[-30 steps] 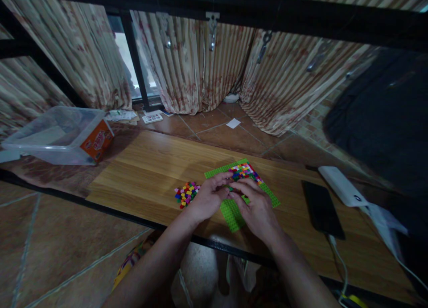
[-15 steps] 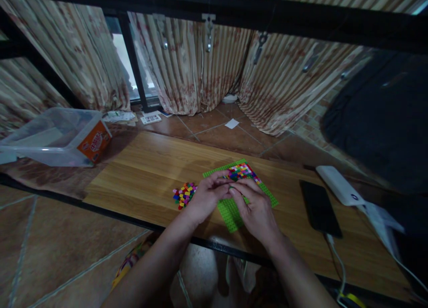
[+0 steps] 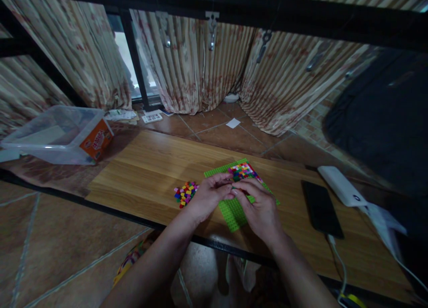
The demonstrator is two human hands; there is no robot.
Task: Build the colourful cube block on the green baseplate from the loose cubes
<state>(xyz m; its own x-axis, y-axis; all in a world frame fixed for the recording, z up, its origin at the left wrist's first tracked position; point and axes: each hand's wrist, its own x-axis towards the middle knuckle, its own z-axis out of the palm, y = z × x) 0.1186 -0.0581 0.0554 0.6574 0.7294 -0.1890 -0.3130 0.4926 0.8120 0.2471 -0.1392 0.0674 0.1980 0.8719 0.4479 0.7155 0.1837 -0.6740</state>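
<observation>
1. The left hand point(image 3: 207, 196) lies over the left part of the green baseplate point(image 3: 234, 212), its fingers curled and its fingertips meeting those of the right hand point(image 3: 259, 207) above the plate
2. The right hand rests on the plate's middle, fingers bent and pinched towards the left hand; whether a small brick sits between the fingertips cannot be told, as the spot is too small and dim
3. The green baseplate lies flat on the wooden worktop point(image 3: 147, 170), turned at an angle, with its near corner showing below the hands
4. A patch of coloured bricks point(image 3: 244, 170) covers the plate's far corner, just beyond the fingertips
5. A loose heap of small bricks point(image 3: 185, 193) in red, yellow, blue and green sits on the worktop just left of the left hand
6. A black phone point(image 3: 321, 208) lies flat on the worktop well to the right, with a cable at its near end, and a white power bank point(image 3: 341, 185) lies just beyond it
7. A clear plastic box point(image 3: 56, 134) with an orange label stands off the worktop's far left corner, in front of the curtains point(image 3: 200, 63)
</observation>
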